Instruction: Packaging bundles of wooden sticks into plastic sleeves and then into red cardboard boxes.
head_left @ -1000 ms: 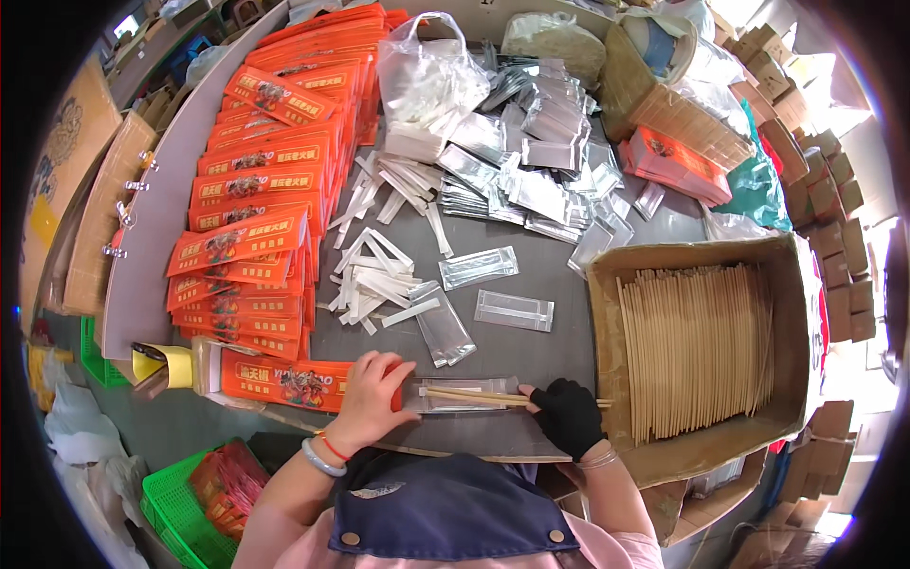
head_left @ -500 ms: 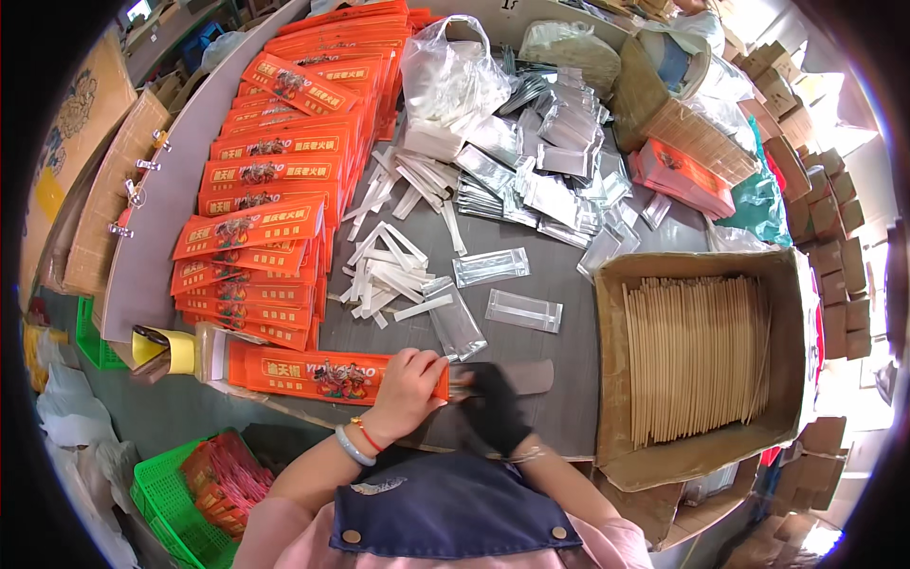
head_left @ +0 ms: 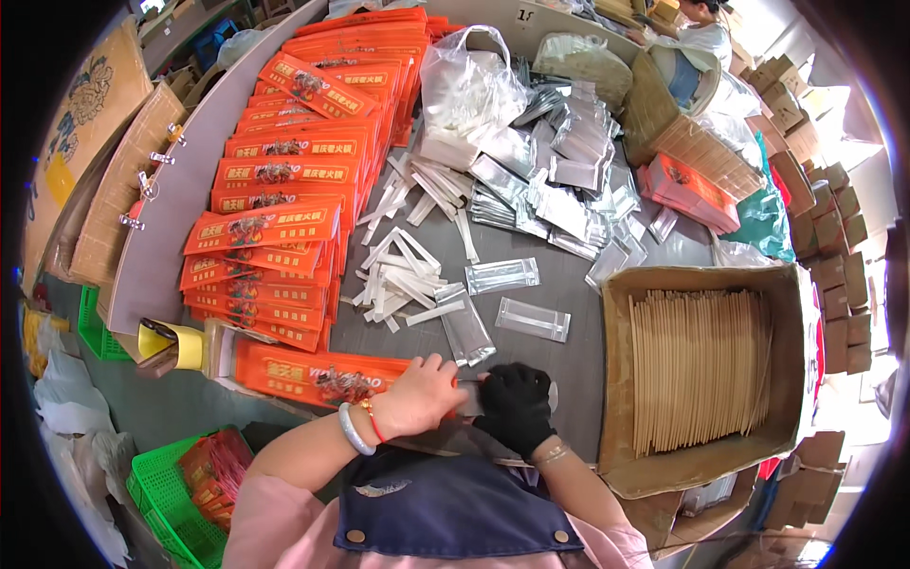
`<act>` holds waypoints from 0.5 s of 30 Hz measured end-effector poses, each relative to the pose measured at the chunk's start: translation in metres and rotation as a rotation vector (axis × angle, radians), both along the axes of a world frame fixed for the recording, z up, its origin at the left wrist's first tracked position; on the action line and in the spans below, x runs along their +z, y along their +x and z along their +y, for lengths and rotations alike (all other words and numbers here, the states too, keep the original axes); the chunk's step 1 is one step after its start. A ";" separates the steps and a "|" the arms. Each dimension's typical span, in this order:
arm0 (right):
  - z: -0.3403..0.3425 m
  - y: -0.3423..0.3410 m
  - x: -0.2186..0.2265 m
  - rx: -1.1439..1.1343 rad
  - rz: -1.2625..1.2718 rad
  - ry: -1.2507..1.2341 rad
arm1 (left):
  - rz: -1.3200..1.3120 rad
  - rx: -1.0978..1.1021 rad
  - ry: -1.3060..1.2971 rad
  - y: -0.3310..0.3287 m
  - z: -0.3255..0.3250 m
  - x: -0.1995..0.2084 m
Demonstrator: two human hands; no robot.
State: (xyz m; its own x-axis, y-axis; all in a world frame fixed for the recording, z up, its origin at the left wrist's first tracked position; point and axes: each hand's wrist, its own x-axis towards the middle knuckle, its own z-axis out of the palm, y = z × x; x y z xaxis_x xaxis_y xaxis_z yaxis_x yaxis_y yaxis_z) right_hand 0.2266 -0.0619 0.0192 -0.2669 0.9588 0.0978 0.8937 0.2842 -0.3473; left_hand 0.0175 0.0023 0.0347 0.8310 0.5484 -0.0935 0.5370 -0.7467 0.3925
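A long red printed paper sleeve (head_left: 303, 372) lies along the table's front edge. My bare left hand (head_left: 422, 398), with a bangle and red cord at the wrist, is closed over its right end. Close beside it, my right hand (head_left: 517, 408) in a black glove has its fingers curled round a flat greyish strip (head_left: 467, 399). The strip shows between the two hands at the sleeve's end; most of it is hidden by the glove. Just beyond the hands lie clear flat packets (head_left: 466, 327) and a loose heap of white paper-wrapped strips (head_left: 398, 280).
Overlapping red sleeves (head_left: 284, 175) are piled at the left. Silvery packets (head_left: 559, 204) and a clear plastic bag (head_left: 469, 85) fill the back. A cardboard box (head_left: 616, 455) of wooden chopsticks (head_left: 701, 370) stands right. A green basket (head_left: 156, 474) sits below left. Another person (head_left: 706, 38) is at far right.
My right hand has shifted right, slightly away from the sleeve's end, and its glove is now sharp instead of blurred. My left hand has moved slightly right. The whole view has shifted a little.
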 end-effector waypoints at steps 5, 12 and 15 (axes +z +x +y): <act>0.000 0.037 0.037 -0.219 0.165 0.121 | -0.041 -0.047 0.120 -0.044 0.073 0.088; -0.010 0.037 0.028 -0.230 0.062 0.037 | -0.263 0.707 0.190 -0.054 0.022 -0.006; -0.013 0.036 0.026 -0.191 0.021 0.011 | -0.190 0.819 0.056 -0.023 -0.030 -0.051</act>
State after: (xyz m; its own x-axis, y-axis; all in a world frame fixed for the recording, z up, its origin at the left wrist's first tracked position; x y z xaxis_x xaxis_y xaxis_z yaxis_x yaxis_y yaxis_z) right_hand 0.2626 -0.0748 0.0449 -0.0778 0.9906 0.1122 0.9243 0.1139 -0.3642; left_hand -0.0055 -0.0274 -0.0167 0.1671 0.9845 0.0534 0.8462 -0.1710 0.5046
